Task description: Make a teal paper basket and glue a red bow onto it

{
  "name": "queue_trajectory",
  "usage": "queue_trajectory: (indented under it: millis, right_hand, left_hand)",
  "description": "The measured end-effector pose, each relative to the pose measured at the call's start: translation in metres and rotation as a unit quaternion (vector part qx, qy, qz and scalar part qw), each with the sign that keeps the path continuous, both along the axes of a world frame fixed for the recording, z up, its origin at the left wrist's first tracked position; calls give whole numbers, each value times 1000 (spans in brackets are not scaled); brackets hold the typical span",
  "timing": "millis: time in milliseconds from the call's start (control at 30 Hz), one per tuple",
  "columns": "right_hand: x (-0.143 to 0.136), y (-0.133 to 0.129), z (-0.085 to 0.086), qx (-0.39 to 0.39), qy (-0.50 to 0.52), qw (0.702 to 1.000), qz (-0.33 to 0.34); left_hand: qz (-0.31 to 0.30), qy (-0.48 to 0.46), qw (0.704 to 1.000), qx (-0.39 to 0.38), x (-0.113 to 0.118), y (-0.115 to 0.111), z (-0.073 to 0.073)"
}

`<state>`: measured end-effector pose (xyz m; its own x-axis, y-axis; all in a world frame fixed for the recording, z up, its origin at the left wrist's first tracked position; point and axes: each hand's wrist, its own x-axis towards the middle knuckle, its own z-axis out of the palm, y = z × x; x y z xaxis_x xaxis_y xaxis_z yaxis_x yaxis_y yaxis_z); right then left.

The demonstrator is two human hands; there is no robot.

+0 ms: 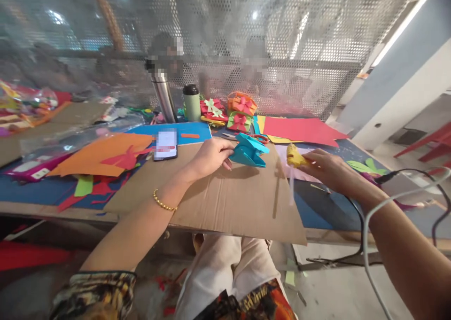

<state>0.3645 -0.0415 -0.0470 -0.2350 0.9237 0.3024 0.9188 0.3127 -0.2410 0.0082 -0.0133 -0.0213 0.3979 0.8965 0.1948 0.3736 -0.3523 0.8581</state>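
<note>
My left hand [214,156] pinches the left end of a folded blue paper piece [249,150], which is held just above a brown cardboard sheet [232,198]. To the right, my right hand [326,169] is wrapped around a yellow glue gun [295,155]. A clear glue stick [291,186] hangs down from the gun. The gun is apart from the blue paper. Scissors [260,139] with red handles lie behind the blue paper, partly covered by it.
A phone [165,144] and orange paper [105,151] lie left. Behind stand a steel flask [165,99], a green bottle [192,105] and small paper baskets [242,111]. Red sheets [299,128] lie back right. A pale cable [368,249] loops past my right arm.
</note>
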Motion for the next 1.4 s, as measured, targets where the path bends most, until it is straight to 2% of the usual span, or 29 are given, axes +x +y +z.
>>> queue_trajectory:
  millis: [67,133,200,267,333,400,600,767,933,1233,1400]
  right_hand:
    - [-7,-16,22,-23,109,994,-5]
    - [-18,-32,43,-59,239,969,10]
    - [-32,-46,59,-60,319,945,45]
    - [-46,-53,69,-59,413,905,79]
    - [-58,-52,73,-70,461,877,114]
    - [-66,-46,73,-85,451,875,155]
    - [-71,-29,60,-93,354,905,215]
    - [-68,-37,57,-71,337,918,196]
    - [-64,-42,60,-86,300,932,185]
    - [-50,-40,56,-28,239,945,223]
    - [-58,-42,67,-23,209,944,252]
  left_hand:
    - [-2,-4,1000,11,1,-2,2]
    - [-8,-11,1000,20,1,-3,3]
    - [-1,-19,1000,23,1,-4,4]
    - [13,-22,999,25,1,-4,4]
    - [20,-20,999,30,0,-4,3]
    - [16,-18,999,36,-1,-3,3]
    - [-11,9,998,66,-4,-6,3]
    - [-16,40,995,87,-4,-10,7]
    - [-35,68,988,134,-6,-12,7]
    - [-45,151,931,329,-10,-17,9]
    - [-59,152,912,376,-12,-21,10]
